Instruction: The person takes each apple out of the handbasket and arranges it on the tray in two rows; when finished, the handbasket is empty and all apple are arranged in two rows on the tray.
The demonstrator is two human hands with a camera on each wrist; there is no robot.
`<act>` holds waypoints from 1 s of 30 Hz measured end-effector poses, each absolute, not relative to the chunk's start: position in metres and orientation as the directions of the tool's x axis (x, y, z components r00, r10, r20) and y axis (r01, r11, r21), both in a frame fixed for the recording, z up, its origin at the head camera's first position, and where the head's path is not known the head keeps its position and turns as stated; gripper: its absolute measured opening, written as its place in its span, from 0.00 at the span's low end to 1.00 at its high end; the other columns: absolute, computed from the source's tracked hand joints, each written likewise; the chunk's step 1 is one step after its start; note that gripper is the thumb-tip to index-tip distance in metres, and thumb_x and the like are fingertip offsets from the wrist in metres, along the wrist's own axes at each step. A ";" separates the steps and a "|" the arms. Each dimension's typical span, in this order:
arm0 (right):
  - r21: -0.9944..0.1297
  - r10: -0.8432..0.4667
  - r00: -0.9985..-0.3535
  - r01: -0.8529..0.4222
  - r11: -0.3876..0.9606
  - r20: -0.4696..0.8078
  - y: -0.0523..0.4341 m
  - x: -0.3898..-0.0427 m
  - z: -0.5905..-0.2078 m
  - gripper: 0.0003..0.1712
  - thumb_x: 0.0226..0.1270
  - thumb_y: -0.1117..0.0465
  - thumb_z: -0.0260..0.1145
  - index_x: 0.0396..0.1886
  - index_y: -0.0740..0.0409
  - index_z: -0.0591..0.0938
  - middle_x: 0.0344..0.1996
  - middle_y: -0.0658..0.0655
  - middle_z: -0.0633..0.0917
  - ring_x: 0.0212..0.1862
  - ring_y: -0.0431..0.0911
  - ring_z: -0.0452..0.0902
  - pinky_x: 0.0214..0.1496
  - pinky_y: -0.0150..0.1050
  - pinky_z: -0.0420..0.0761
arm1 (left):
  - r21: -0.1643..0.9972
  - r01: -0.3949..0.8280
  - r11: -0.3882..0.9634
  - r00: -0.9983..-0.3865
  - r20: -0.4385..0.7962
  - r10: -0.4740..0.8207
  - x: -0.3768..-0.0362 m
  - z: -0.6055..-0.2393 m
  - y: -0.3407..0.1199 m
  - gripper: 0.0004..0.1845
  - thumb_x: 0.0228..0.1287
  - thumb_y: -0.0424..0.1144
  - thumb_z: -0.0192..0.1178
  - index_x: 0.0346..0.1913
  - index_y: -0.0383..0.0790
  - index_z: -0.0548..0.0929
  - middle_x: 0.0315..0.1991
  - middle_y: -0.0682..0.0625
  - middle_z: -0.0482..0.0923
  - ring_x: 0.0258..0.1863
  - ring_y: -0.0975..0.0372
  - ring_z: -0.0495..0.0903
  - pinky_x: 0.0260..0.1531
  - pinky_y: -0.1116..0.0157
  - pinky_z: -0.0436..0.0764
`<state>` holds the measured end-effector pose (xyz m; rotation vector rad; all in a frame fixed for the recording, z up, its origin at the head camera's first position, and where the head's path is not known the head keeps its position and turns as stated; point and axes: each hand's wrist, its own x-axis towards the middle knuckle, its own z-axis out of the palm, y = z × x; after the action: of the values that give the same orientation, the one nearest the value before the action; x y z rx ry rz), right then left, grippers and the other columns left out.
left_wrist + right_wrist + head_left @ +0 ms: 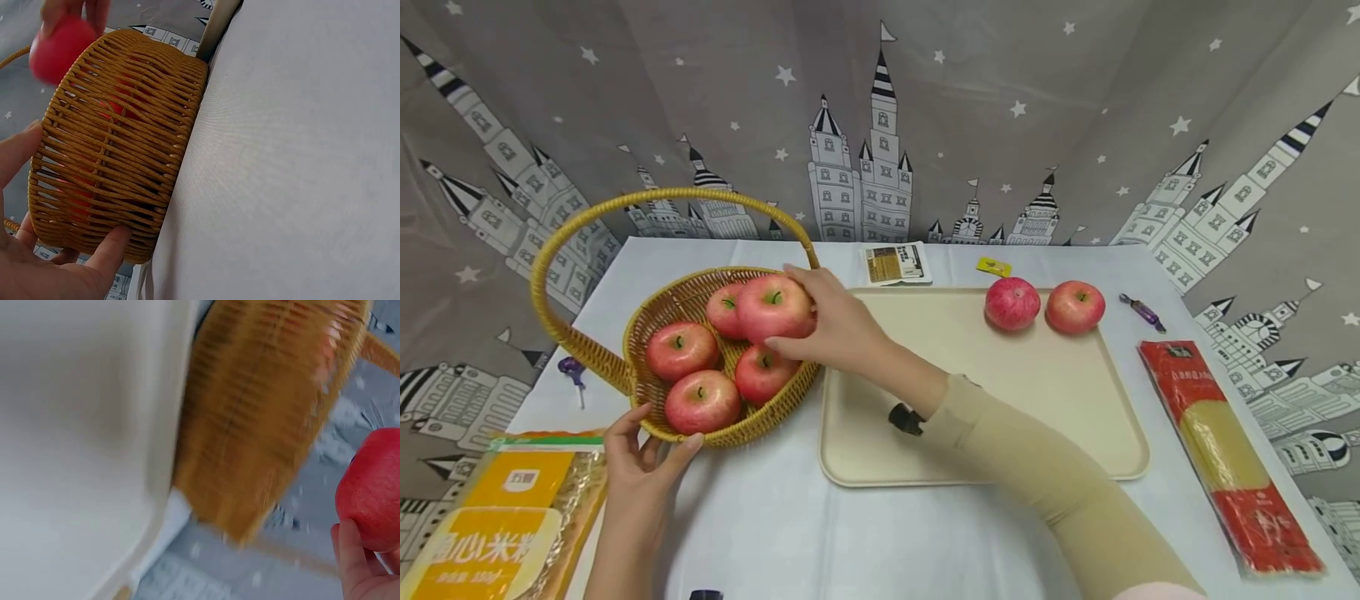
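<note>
A woven yellow basket point(730, 429) with a tall handle stands on the white tablecloth, with several red apples in it. My right hand point(823, 321) grips one red apple point(773, 307) just above the basket; the same apple point(370, 490) shows at the edge of the right wrist view. My left hand point(643, 454) rests against the basket's near wall, thumb and fingers spread on the weave point(119, 156). Two more red apples point(1012, 302) point(1075, 306) lie at the far end of the beige tray point(970, 467).
A yellow noodle packet point(497, 525) lies at the front left, a red spaghetti packet point(1228, 454) at the right. A small card point(897, 263), a yellow tag point(993, 267) and a purple peeler point(1142, 312) lie along the back. Another purple tool point(573, 371) sits left of the basket.
</note>
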<state>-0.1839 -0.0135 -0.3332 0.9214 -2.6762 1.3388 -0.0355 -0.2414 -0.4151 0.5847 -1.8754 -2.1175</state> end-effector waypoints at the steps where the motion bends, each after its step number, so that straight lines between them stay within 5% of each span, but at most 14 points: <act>1: -0.739 -0.483 -0.833 -0.501 0.451 0.270 0.000 -0.184 -0.332 0.51 0.51 0.48 0.76 0.72 0.55 0.63 0.59 0.54 0.72 0.54 0.42 0.73 0.53 0.33 0.76 | 0.988 -0.074 -0.137 -0.888 -0.128 -0.441 -0.035 -0.415 -0.241 0.39 0.58 0.19 0.62 0.64 0.54 0.57 0.74 0.52 0.42 0.69 0.56 0.54 0.48 0.81 0.71; 5: -0.779 -0.372 -0.886 -0.433 0.453 0.277 0.055 -0.194 -0.340 0.49 0.48 0.55 0.78 0.69 0.60 0.66 0.59 0.58 0.71 0.53 0.46 0.73 0.51 0.38 0.79 | 0.988 -0.068 -0.139 -0.890 -0.124 -0.440 -0.035 -0.414 -0.242 0.39 0.58 0.19 0.61 0.64 0.54 0.57 0.72 0.52 0.44 0.69 0.57 0.54 0.52 0.79 0.71; 15: -0.754 -0.134 -0.991 -0.105 0.649 0.023 0.141 -0.230 -0.394 0.48 0.50 0.52 0.76 0.65 0.68 0.63 0.59 0.64 0.70 0.58 0.54 0.69 0.60 0.49 0.74 | 0.986 -0.092 -0.137 -0.884 -0.144 -0.445 -0.034 -0.414 -0.243 0.39 0.59 0.20 0.62 0.65 0.55 0.56 0.74 0.53 0.41 0.70 0.57 0.52 0.61 0.74 0.66; 23: -0.711 -0.125 -0.992 -0.098 0.696 0.015 0.153 -0.237 -0.406 0.48 0.54 0.52 0.75 0.66 0.70 0.62 0.61 0.66 0.68 0.60 0.56 0.66 0.64 0.51 0.70 | 0.986 -0.075 -0.151 -0.888 -0.135 -0.440 -0.036 -0.413 -0.241 0.39 0.58 0.19 0.61 0.64 0.54 0.58 0.75 0.52 0.41 0.69 0.55 0.53 0.53 0.79 0.71; 30: -0.543 -0.280 -0.938 -0.346 0.765 0.203 0.119 -0.225 -0.387 0.49 0.56 0.47 0.71 0.71 0.62 0.61 0.68 0.64 0.63 0.68 0.57 0.57 0.66 0.53 0.65 | 0.986 -0.109 -0.129 -0.885 -0.156 -0.439 -0.036 -0.413 -0.240 0.39 0.59 0.21 0.62 0.65 0.55 0.56 0.75 0.54 0.40 0.70 0.57 0.52 0.63 0.71 0.64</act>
<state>-0.2245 0.1191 -0.3866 0.5070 -2.8471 0.9088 -0.0362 -0.2403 -0.4130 0.6186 -1.9051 -2.1143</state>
